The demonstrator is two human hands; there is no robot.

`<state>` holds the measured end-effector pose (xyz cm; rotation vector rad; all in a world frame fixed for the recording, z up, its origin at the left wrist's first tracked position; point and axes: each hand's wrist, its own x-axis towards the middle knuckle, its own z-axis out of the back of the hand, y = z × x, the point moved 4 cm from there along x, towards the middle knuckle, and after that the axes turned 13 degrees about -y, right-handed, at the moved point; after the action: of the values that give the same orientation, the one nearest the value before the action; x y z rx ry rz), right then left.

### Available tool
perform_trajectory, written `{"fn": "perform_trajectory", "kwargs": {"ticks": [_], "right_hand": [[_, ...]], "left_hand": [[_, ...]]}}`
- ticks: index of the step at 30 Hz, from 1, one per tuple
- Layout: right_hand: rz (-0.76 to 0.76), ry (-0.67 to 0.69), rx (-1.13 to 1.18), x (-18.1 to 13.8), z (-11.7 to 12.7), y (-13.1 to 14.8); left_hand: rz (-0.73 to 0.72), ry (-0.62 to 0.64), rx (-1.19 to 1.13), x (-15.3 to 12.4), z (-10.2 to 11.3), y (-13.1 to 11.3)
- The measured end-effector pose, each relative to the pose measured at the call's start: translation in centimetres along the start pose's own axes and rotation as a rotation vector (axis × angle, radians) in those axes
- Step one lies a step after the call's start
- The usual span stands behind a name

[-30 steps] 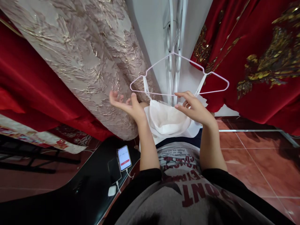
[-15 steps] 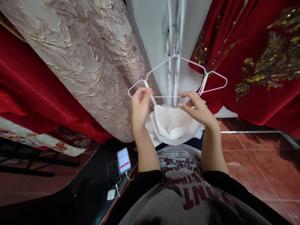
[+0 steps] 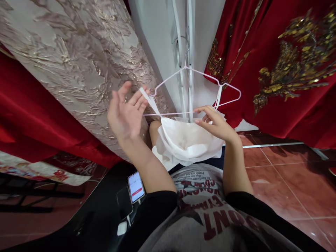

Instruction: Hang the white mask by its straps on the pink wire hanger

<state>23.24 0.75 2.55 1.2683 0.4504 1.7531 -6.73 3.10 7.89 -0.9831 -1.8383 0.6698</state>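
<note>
A thin pale pink wire hanger (image 3: 231, 91) hangs from a white rail against the wall. A white garment (image 3: 187, 141) with narrow straps droops from it. My left hand (image 3: 125, 113) is raised at the hanger's left end, palm toward me, its fingertips pinching the left white strap (image 3: 151, 101), which is pulled off to the left. My right hand (image 3: 216, 123) is at the garment's upper right edge just under the hanger's bottom bar, fingers curled on the fabric. The right strap (image 3: 217, 98) still loops over the hanger's right shoulder.
A beige gold-embroidered gown (image 3: 78, 59) hangs at left, red velvet gowns with gold embroidery (image 3: 283, 63) at right. A black surface (image 3: 86, 217) below left carries a phone (image 3: 135, 182) on a charging cable. Red floor tiles (image 3: 283, 175) lie to the right.
My left hand went from open to gripping the left strap on the hanger, then pulled it up and left off the hanger's end. My right hand stayed at the garment's top edge.
</note>
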Motion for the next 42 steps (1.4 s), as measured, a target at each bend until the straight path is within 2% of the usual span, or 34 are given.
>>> {"fn": "perform_trajectory", "kwargs": {"ticks": [4, 6, 8, 11, 13, 16, 18, 20, 21, 23, 26, 29, 33, 36, 39, 42], "right_hand": [[-0.01, 0.002, -0.016, 0.0, 0.1, -0.4], [-0.012, 0.012, -0.016, 0.0, 0.0, -0.3], [-0.017, 0.043, -0.008, 0.0, -0.4, -0.1], [-0.027, 0.078, 0.025, 0.0, -1.3, 0.4], [-0.017, 0.042, 0.046, 0.1, -1.5, 0.6], [-0.015, -0.199, 0.094, 0.3, -0.3, -0.2], [-0.048, -0.426, 0.112, 0.3, 1.4, -1.7], [-0.092, -0.569, 0.091, 0.2, 2.8, -3.3], [-0.116, -0.582, 0.075, 0.2, 3.2, -4.0], [-0.166, -0.519, 0.069, 0.2, 3.3, -4.8], [-0.213, -0.431, 0.128, 0.9, 2.6, -4.7], [-0.191, -0.475, 0.236, 2.4, 2.4, -3.9], [-0.123, -0.565, 0.276, 4.5, 3.8, -4.1], [-0.093, -0.702, 0.281, 4.9, 5.2, -5.7], [-0.064, -0.939, 0.285, 3.7, 6.2, -7.2], [-0.033, -1.143, 0.228, 1.6, 6.4, -6.8]], "left_hand": [[-0.081, -0.309, -0.059, -0.7, 3.7, 2.9], [-0.04, -0.406, -0.035, -1.1, 4.8, 4.6], [0.053, -0.381, 0.009, -1.5, 4.4, 6.2], [0.158, -0.224, 0.057, -2.3, 1.9, 7.6], [0.162, -0.163, 0.067, -2.9, 0.1, 7.6], [0.117, -0.189, 0.091, -3.4, -1.3, 7.1], [0.093, -0.214, 0.133, -3.5, -1.6, 6.8], [0.08, -0.218, 0.169, -3.3, -1.5, 6.8], [0.073, -0.219, 0.178, -3.3, -1.5, 6.9], [0.057, -0.224, 0.174, -3.1, -1.4, 7.1], [0.041, -0.214, 0.134, -3.0, -1.1, 7.4], [0.05, -0.196, 0.117, -2.9, -0.9, 7.4], [0.091, -0.184, 0.129, -2.9, -0.7, 7.1], [0.112, -0.197, 0.132, -3.0, -0.8, 6.9], [0.125, -0.212, 0.124, -3.0, -1.0, 6.9], [0.137, -0.222, 0.115, -3.0, -1.2, 7.2]]}}
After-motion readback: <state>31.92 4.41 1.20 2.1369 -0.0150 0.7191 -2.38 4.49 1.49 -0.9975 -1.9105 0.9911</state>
